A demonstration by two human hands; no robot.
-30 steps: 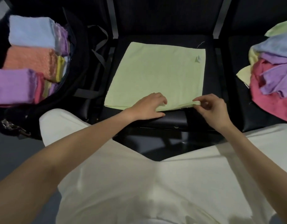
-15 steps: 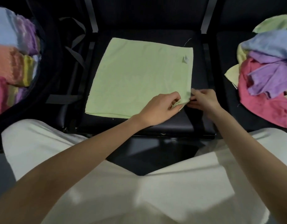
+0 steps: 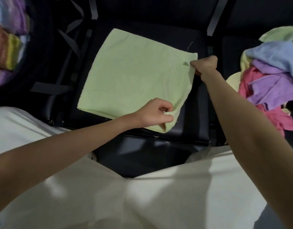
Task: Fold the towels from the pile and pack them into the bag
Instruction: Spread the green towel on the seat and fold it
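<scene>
A light green towel lies spread flat on a black seat cushion in front of me. My left hand pinches the towel's near right corner, which is slightly lifted and creased. My right hand pinches the far right corner, by a small label. The pile of unfolded towels, in pink, purple, blue and pale green, lies on the seat at the right. At the far left, the black bag holds several folded towels, blurred in this view.
Black straps of the bag trail between the bag and the seat. My white-clad legs fill the bottom of the view. A dark gap lies between my knees and the seat's front edge.
My right hand has gone from the towel's near right corner up its right edge to the far right corner. My left hand has slid right along the near edge and taken the near right corner.
</scene>
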